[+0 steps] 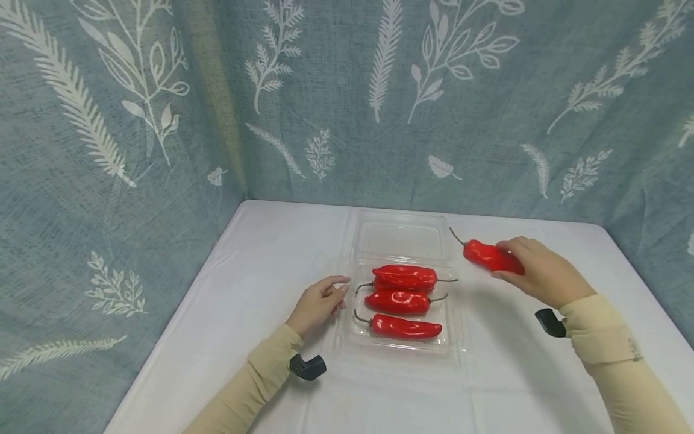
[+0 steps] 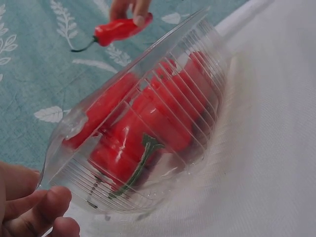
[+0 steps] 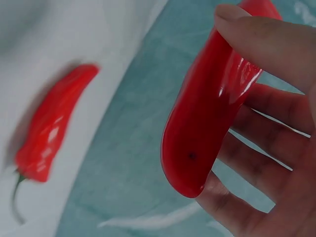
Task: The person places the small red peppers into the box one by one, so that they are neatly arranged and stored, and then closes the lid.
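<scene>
My right hand [image 1: 542,274] holds a red pepper [image 1: 485,254] up at the right, its long stem pointing away to the left. Up close in the right wrist view, thumb and fingers grip this pepper [image 3: 207,113] along its sides. My left hand [image 1: 320,304] is at the left edge of a clear plastic container [image 1: 458,328]. Its fingers [image 2: 59,197] are loosely bent, fingertips right at the container's rim. Several red peppers [image 1: 401,302] lie crosswise inside the container, some stems pointing left and others right.
The container's clear lid [image 1: 401,238] is folded back toward the curtain. Another red pepper [image 3: 52,126] lies on the white cloth in the right wrist view. A patterned blue-green curtain [image 1: 347,157] borders the white-covered table [image 1: 282,253] at the back and sides.
</scene>
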### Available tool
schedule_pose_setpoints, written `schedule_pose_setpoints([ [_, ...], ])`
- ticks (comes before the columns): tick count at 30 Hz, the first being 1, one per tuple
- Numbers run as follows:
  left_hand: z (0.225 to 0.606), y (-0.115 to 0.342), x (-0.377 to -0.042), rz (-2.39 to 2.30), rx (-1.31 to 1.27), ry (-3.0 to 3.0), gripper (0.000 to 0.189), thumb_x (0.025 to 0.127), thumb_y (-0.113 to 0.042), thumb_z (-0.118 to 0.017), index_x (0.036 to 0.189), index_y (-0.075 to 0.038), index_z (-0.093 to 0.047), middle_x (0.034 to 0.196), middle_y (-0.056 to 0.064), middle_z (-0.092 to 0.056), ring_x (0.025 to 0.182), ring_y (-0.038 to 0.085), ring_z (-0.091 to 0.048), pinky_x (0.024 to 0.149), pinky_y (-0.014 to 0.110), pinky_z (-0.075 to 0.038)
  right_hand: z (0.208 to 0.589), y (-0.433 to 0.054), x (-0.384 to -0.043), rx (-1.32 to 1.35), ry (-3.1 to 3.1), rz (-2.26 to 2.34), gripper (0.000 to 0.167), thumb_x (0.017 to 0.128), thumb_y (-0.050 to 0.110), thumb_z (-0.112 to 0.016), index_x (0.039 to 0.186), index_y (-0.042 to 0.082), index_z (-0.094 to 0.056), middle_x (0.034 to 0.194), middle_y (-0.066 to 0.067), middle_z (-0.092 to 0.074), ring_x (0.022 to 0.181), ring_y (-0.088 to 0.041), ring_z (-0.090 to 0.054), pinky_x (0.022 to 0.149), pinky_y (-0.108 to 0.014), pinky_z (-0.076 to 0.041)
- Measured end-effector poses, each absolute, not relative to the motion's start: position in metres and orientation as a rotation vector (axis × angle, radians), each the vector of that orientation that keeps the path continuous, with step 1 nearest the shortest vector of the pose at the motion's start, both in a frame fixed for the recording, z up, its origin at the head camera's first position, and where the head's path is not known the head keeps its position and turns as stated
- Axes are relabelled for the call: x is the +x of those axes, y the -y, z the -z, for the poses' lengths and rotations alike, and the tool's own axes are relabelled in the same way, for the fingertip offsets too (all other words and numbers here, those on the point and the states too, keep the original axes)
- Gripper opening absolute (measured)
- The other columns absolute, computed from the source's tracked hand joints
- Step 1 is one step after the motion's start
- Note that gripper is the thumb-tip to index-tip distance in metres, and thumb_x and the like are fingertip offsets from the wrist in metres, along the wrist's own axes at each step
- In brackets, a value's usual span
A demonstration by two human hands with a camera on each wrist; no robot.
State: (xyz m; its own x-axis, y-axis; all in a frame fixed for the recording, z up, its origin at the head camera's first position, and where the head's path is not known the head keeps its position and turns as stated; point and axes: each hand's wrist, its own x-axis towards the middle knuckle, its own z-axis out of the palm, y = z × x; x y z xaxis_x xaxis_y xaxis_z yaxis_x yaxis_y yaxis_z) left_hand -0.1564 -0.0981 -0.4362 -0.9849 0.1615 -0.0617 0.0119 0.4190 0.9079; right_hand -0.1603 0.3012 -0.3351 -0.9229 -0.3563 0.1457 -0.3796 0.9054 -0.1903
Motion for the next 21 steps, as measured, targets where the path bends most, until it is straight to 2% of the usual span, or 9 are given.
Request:
schedule_pose_setpoints([
  [14,0.435,0.097,-0.155,-1.633,0.133,-2.506,0.031,0.096,-0.023,-0.059,0.123,-0.009,-0.062,0.066,0.000,-0.058,0.056,0.012,-0.052,0.058,0.026,-0.043,0.324,-0.222,-0.163,0.969,2.816,-0.264,0.049,0.075,0.024,-0.083,0.117,0.008,-0.063,0.103,-0.004,-0.065,0.091,-0.019,-0.062,0.079,-0.037,-0.054],
  [21,0.436,0.098,-0.155,-1.621,0.130,-2.514,0.031,0.096,-0.023,-0.059,0.123,-0.009,-0.062,0.067,0.001,-0.059,0.056,0.010,-0.051,0.058,0.024,-0.043,0.326,-0.195,-0.162,1.025,2.878,-0.235,0.053,0.074,0.027,-0.083,0.121,0.013,-0.063,0.107,-0.002,-0.065,0.096,-0.018,-0.062,0.082,-0.036,-0.054],
])
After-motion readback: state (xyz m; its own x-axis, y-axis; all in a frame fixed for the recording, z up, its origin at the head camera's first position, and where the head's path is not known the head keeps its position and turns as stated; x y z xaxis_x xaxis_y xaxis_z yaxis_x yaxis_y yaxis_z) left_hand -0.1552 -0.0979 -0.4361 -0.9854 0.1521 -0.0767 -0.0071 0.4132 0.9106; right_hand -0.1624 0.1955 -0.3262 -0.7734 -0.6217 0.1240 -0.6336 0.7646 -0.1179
